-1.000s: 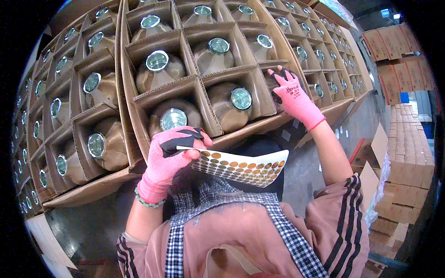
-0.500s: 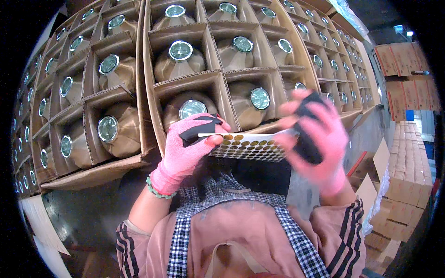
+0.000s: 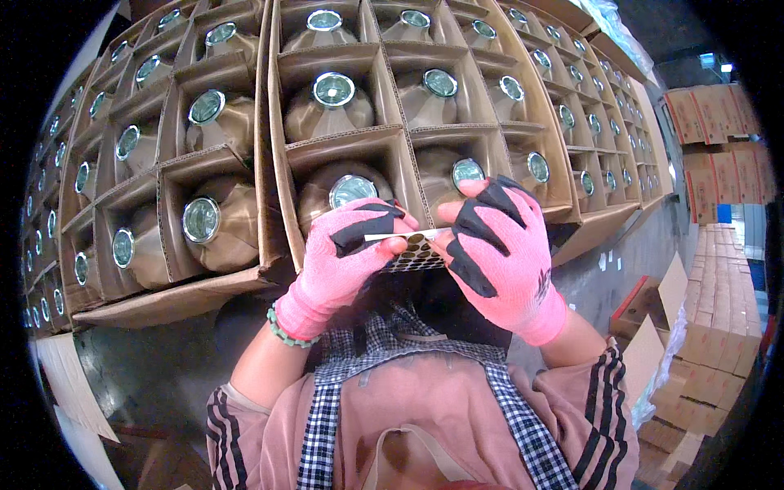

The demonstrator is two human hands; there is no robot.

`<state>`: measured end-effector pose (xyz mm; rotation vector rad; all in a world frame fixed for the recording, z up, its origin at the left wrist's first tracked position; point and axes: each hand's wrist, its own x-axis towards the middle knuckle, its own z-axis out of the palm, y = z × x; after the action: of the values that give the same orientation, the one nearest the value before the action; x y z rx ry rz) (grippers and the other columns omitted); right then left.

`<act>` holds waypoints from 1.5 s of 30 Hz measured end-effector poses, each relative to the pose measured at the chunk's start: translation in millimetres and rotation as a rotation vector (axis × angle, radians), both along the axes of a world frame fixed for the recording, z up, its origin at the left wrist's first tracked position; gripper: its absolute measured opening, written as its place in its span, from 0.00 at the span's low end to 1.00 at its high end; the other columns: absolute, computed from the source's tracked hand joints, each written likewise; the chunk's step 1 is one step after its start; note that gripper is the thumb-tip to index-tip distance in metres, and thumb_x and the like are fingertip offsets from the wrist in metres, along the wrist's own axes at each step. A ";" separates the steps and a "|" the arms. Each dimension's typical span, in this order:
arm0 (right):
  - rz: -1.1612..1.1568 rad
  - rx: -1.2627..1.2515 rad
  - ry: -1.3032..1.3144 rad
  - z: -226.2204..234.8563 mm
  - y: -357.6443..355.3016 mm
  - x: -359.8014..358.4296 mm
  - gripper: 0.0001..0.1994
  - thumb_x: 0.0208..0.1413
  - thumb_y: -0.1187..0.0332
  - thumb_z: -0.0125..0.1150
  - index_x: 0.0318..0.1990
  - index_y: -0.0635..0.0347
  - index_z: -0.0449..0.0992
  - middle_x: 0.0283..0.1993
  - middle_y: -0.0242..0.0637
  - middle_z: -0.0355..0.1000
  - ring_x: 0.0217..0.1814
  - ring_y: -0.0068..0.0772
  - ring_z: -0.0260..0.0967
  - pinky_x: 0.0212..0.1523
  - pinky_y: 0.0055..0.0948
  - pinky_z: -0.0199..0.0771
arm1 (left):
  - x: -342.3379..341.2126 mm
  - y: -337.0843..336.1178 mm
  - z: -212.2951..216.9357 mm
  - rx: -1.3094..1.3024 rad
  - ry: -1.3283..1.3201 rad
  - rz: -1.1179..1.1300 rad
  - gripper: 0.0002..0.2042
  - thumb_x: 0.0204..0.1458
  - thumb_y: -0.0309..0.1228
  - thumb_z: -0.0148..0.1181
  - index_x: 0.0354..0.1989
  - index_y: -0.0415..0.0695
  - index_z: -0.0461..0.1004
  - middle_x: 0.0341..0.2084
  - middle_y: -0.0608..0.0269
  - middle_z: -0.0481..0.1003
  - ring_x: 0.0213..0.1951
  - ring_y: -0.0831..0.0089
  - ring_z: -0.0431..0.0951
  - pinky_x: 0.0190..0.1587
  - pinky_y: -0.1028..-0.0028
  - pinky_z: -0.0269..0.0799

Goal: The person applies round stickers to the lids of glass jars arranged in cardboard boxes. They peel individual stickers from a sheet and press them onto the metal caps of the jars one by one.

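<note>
A white sheet of round gold stickers [image 3: 416, 260] spans the gap between my two hands, just over the near edge of a carton. My left hand [image 3: 347, 245], in a pink glove with black finger patches, pinches its left end between thumb and fingers. At the sheet's right part, my right hand [image 3: 502, 257] in a matching glove has its thumb and forefinger closed on the edge. The right hand covers much of the sheet. Right beyond my hands, a glass jar [image 3: 353, 192] and another glass jar [image 3: 468, 173] sit in carton compartments, their round mouths facing up.
Cardboard dividers [image 3: 408, 155] part the jars in the middle carton. More cartons of jars flank it, one at left [image 3: 175, 282] and others at right [image 3: 608, 216]. Stacked closed boxes [image 3: 719, 302] stand far right, near an open carton flap [image 3: 641, 359].
My right hand has come left along the sticker sheet to its edge, close to my left hand. Less of the sheet shows. The jars have shifted slightly right in view.
</note>
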<state>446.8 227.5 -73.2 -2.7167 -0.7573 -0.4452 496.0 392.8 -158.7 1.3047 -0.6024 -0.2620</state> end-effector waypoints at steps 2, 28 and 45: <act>0.005 0.068 0.065 0.4 -2.0 1.2 0.10 0.29 0.77 0.60 0.25 0.59 0.71 0.35 0.36 0.68 0.42 0.43 0.63 0.43 0.38 0.62 | -0.2 -0.8 1.8 -0.002 -0.010 0.005 0.08 0.40 0.30 0.57 0.25 0.38 0.73 0.24 0.60 0.73 0.31 0.69 0.71 0.36 0.73 0.65; -0.043 -0.430 0.180 -62.5 -47.8 54.6 0.09 0.31 0.72 0.57 0.25 0.60 0.69 0.50 0.45 0.60 0.56 0.50 0.50 0.53 0.44 0.52 | -3.1 -4.8 -6.6 -0.105 0.018 -0.429 0.10 0.36 0.33 0.60 0.19 0.38 0.72 0.21 0.57 0.71 0.31 0.63 0.72 0.33 0.71 0.66; 0.042 -0.077 0.069 4.1 6.0 4.2 0.15 0.30 0.73 0.61 0.33 0.58 0.72 0.34 0.33 0.67 0.44 0.40 0.62 0.45 0.37 0.60 | -5.6 -1.0 -3.7 -0.023 -0.047 -0.003 0.08 0.43 0.29 0.55 0.30 0.38 0.72 0.27 0.57 0.73 0.33 0.66 0.71 0.39 0.71 0.64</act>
<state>451.0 233.5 -69.1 -2.7652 -0.8279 -0.3171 490.4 391.8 -162.4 1.2907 -0.6457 -0.2270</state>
